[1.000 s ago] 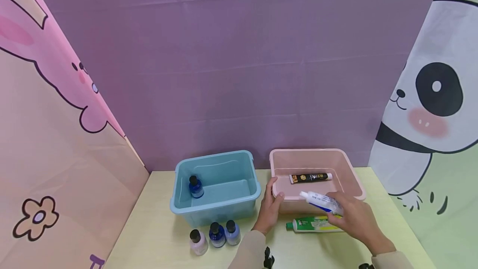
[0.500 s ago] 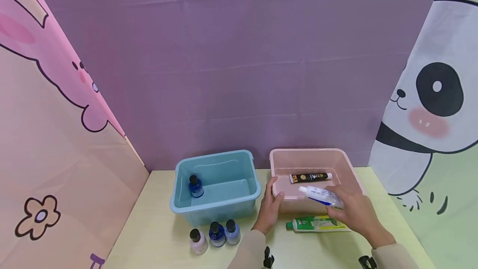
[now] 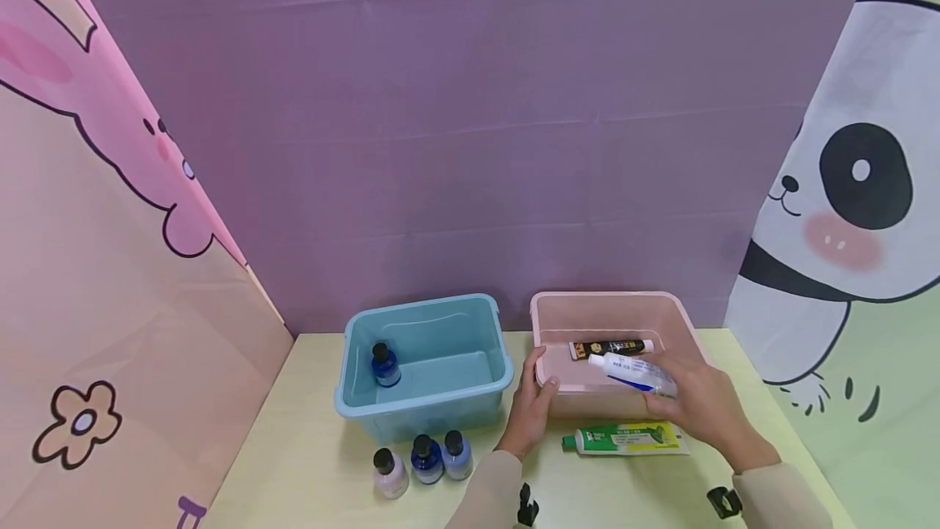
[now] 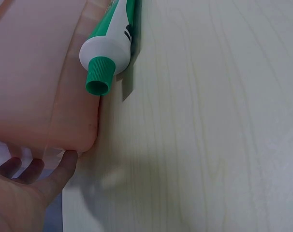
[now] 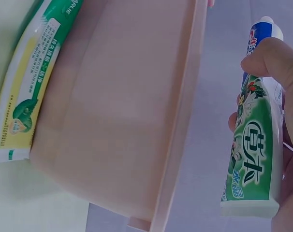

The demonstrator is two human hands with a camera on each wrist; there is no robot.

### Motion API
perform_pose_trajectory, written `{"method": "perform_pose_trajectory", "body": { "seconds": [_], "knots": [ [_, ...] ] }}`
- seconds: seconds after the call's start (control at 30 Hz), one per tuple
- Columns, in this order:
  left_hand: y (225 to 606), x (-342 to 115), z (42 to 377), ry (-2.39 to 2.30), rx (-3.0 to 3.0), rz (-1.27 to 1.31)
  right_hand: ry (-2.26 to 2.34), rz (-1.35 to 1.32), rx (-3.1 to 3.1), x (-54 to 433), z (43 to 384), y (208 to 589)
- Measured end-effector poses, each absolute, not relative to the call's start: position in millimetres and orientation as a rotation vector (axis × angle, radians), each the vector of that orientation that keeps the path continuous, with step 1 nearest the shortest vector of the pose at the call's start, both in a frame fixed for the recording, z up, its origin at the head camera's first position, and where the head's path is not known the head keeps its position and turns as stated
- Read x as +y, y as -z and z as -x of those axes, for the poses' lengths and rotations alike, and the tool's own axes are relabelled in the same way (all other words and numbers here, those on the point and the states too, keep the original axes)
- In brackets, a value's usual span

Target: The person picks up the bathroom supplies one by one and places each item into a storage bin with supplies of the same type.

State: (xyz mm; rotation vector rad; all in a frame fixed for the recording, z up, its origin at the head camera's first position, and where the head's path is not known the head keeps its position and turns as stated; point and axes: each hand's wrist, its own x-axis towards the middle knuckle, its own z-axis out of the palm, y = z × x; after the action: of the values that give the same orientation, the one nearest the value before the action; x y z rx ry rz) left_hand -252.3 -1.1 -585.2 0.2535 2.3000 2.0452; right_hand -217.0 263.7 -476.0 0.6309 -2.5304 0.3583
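Note:
My right hand [image 3: 698, 398] grips a white and blue toothpaste tube [image 3: 633, 373] by its body, cap pointing left, above the front rim of the pink bin [image 3: 558, 406]. The right wrist view shows this tube's green printed side [image 5: 250, 154], with my thumb across its blue part. My left hand [image 3: 527, 415] holds the pink bin at its front left corner, thumb against the front wall and fingers along the side. Inside the bin lies a black toothpaste tube [image 3: 609, 348]. A green and yellow toothpaste tube [image 3: 627, 440] lies on the table in front of it.
To the left stands a blue bin [image 3: 426, 411] with a dark blue bottle [image 3: 385, 367] inside. A pale pink bottle [image 3: 391, 476], a dark blue bottle [image 3: 427, 462] and a light blue bottle [image 3: 458, 457] stand before it. A purple cloth [image 3: 441, 145] hangs behind.
My right hand has moved the white and blue tube slightly away from me, over the pink bin's front rim. More of the green and yellow tube shows. The left hand keeps its place.

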Motion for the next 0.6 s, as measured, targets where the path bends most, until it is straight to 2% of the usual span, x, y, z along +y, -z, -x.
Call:
{"method": "perform_pose_trajectory", "body": {
  "seconds": [0.6],
  "knots": [
    [588, -1, 255, -2.062, 2.310, -0.289, -0.320, -0.640, -2.541, 269, 229, 457]
  ]
}}
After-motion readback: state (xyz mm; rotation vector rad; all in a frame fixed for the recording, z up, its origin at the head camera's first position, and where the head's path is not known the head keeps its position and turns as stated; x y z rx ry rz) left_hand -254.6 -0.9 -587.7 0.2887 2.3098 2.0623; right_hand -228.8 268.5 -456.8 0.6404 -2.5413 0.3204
